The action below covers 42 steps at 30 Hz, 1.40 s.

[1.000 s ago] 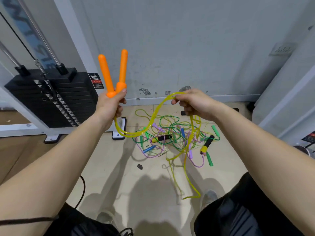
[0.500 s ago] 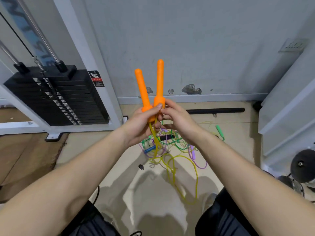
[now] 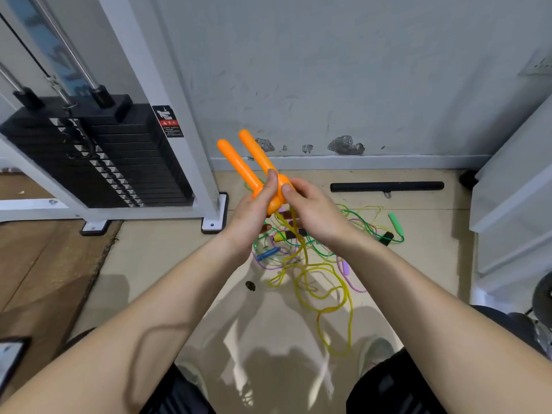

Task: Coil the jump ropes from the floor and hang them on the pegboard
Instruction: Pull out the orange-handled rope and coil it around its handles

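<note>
- Here, the floor (image 3: 167,264) carries all the rope there is to gather, below a weight stack (image 3: 98,156) that stands to the left. No pegboard is in view.
- The heap of ropes (image 3: 355,231) lies tangled by the wall, green and purple cords crossing, with a green handle (image 3: 395,222) and a blue handle (image 3: 268,253) poking out. These look untouched and probably wait their turn.
- The yellow rope (image 3: 328,294) hangs from the hands and trails in loose loops on the floor in front of the heap. It is not yet coiled.
- The orange handles (image 3: 245,162) are held side by side, tips up and leaning left. Pairing them likely gives one fixed end from which the doubled cord can be looped.
- The left hand (image 3: 254,216) wraps the handles' lower ends, thumb laid along them, which keeps the pair from splaying.
- The right hand (image 3: 310,213) closes on the same base where the cord leaves, thumb pressed on top, seemingly ready to slide down and draw up the first loop.
</note>
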{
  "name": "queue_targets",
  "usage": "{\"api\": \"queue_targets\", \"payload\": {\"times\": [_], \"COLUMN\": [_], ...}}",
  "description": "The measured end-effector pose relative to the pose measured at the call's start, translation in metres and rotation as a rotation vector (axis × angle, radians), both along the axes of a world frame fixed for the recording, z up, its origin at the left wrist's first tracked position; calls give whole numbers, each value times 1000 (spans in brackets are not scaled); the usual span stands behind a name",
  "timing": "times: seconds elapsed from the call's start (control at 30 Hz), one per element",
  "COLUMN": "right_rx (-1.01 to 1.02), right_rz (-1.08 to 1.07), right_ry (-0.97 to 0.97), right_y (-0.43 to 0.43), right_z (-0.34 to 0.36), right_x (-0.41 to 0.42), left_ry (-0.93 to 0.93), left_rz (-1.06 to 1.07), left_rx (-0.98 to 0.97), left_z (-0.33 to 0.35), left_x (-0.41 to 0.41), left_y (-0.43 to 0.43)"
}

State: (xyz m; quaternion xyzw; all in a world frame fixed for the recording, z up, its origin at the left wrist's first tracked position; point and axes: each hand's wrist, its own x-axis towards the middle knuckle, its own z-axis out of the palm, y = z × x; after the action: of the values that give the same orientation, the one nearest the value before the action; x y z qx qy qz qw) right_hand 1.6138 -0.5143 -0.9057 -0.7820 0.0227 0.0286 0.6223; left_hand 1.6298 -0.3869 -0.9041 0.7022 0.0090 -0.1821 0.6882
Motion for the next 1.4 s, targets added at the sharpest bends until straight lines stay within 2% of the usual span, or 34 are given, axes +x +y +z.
{"api": "queue_targets", "payload": {"times": [0.1,0.17,0.23,0.33,0.4,0.47,0.5,0.53,0.57,0.6,0.63,0.67,0.7,0.73,0.83,0.93,1.17,1.27,1.4], "right_rx": [229,296,276,119,28,-31,-43,-50,-55,-62,-67,-66,-57,-36,38,-136,-448,-290,-169], "right_rz": [35,63,80,23,3,29,60,103,152,189,215,239,264,289,364,296,296,193,179], "right_ry": [116,178,177,163,164,193,203,206,209,216,227,238,243,244,219,138,-188,-188,-110], "right_y": [5,7,6,1,-4,-8,-10,-11,-11,-10,-9,-8,-8,-7,-11,-27,-55,-48,-42], "right_z": [2,1,-4,-4,-4,-5,-4,-3,-1,2,6,8,10,10,10,12,16,9,11], "right_x": [-2,-3,-1,3,5,5,5,5,3,1,-1,-4,-6,-8,-14,-16,-17,-13,-11], "left_ry": [-64,-94,-33,117,-31,-350,-534,-711,-855,-923,-902,-836,-776,-732,-767,-622,-412,-337,-244], "left_rz": [68,146,115,27,201,421,420,300,86,-165,-389,-541,-604,-599,-514,-491,-477,-431,-402], "left_rx": [-30,5,71,292,486,754,872,1022,1164,1254,1293,1285,1237,1172,1031,879,818,677,275], "left_z": [-7,-9,-8,4,11,18,20,21,22,23,23,22,21,18,10,10,7,3,3], "left_x": [0,3,4,6,17,19,17,14,10,5,2,0,0,0,-1,2,-2,-1,-12], "left_y": [-5,-4,-1,9,22,41,47,49,48,44,39,36,33,31,31,42,47,41,29]}}
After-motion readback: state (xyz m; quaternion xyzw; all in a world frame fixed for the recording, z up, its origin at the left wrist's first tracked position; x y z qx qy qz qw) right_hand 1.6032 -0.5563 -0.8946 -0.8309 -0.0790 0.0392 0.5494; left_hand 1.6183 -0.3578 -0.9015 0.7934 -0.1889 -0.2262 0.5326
